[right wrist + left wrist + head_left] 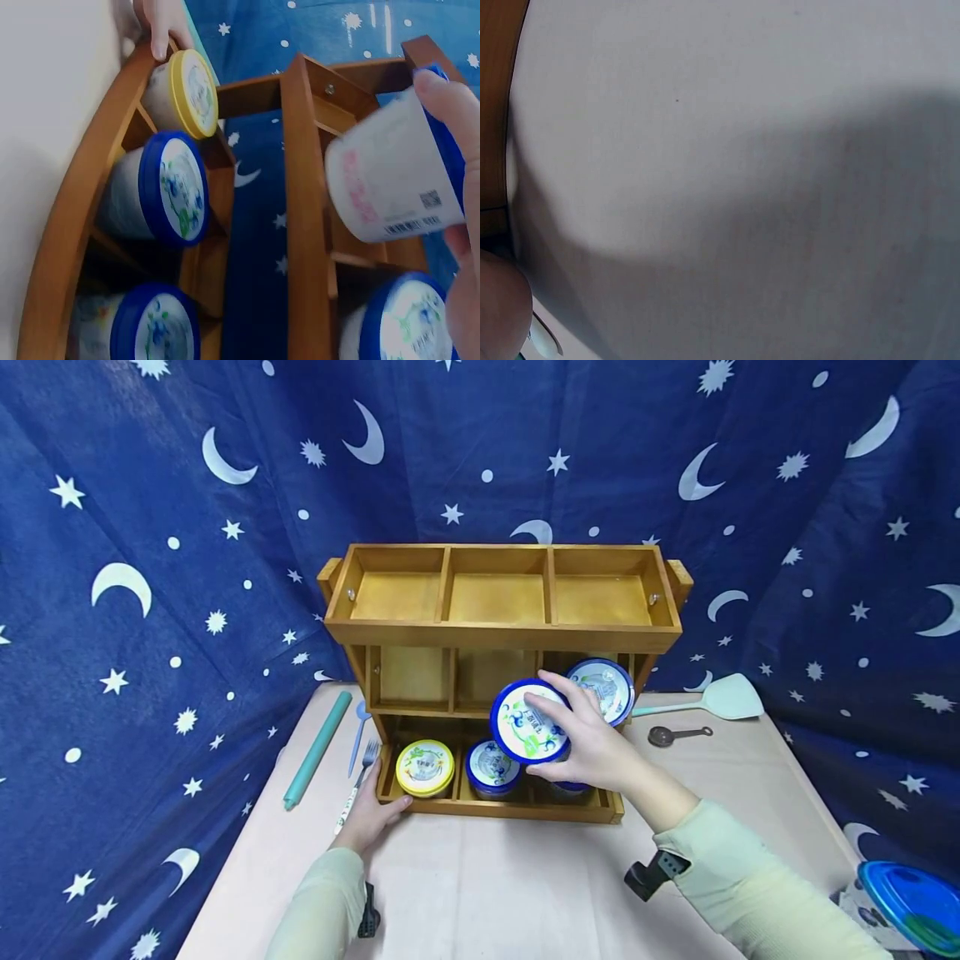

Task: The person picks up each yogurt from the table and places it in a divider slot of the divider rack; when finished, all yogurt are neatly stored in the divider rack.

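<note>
We see the right hand [588, 745] with its grip closed only as far as the wide lid allows: thumb and fingers are bent around the rim, and they have hold of a blue-lidded tub [527, 737]. This tub is lifted and tilted, in front of the middle tier of a wooden rack [502, 637]; we cannot tell whether it touches the wood. In the right wrist view we see its white wall with a barcode. The grip of the left hand [366, 820] is partly spread, and it holds the rack at the lower left corner, the thumb on the front and the fingers along the side. Just behind the held tub, a second blue tub [606, 685] sits in the right compartment of the middle tier. In the bottom tier we find, from left to right, a yellow-lidded tub [425, 767], a third blue tub [492, 766] and a fourth blue tub [161, 334]. Beside the left hand lies a fork [367, 758], then a blue spoon [362, 717] and a teal rod [318, 750]. Right of the rack, on the pale surface [742, 793], lie a mint spatula [731, 696] and a dark measuring spoon [662, 737]. Behind everything we see a blue cloth [480, 435] with moons and stars.
</note>
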Demonstrator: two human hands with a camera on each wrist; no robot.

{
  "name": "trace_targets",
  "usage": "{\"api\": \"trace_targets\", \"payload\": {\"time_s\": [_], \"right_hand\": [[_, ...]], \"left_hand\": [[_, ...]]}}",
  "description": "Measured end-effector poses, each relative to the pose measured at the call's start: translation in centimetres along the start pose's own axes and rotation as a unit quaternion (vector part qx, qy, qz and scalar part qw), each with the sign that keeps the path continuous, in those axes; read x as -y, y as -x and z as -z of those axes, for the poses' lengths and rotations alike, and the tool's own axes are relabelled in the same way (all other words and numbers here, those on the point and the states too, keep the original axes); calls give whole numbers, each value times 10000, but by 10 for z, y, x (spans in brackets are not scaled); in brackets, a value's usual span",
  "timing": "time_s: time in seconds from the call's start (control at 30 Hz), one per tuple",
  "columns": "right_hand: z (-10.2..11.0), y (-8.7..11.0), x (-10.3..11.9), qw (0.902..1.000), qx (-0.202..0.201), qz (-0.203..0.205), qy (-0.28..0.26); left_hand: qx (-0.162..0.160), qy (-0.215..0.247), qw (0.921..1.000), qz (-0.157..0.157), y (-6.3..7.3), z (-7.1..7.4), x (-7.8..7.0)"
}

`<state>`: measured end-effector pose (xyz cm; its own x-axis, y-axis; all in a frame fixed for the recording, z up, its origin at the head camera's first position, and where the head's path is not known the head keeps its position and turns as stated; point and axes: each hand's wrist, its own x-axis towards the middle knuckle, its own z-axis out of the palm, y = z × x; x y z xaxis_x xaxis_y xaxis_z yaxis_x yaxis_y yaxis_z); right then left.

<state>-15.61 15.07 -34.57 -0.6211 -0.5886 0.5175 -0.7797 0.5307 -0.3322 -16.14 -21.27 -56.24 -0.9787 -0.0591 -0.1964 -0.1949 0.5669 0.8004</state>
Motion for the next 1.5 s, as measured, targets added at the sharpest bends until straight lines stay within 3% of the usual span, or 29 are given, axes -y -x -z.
{"api": "trace_targets", "payload": {"time_s": [0.3, 0.73, 0.93, 1.27, 1.5], "right_hand": [[-19, -17, -2, 9965, -593, 232, 545], [-47, -25, -9, 9897, -1211, 37, 757], [-54, -30, -13, 9902, -1069, -53, 893], [-59, -35, -16, 9934, -538, -521, 864], [-60, -37, -18, 9923, -405, -836, 816]], "left_hand": [[-18, 193, 9998, -68, -1, -1, 3], [-136, 51, 9997, -189, 2, -1, 1], [-90, 107, 9998, -133, 5, 0, -2], [-40, 120, 9999, -76, 4, 0, -2], [-19, 130, 9999, -52, 3, 1, -2]]}}
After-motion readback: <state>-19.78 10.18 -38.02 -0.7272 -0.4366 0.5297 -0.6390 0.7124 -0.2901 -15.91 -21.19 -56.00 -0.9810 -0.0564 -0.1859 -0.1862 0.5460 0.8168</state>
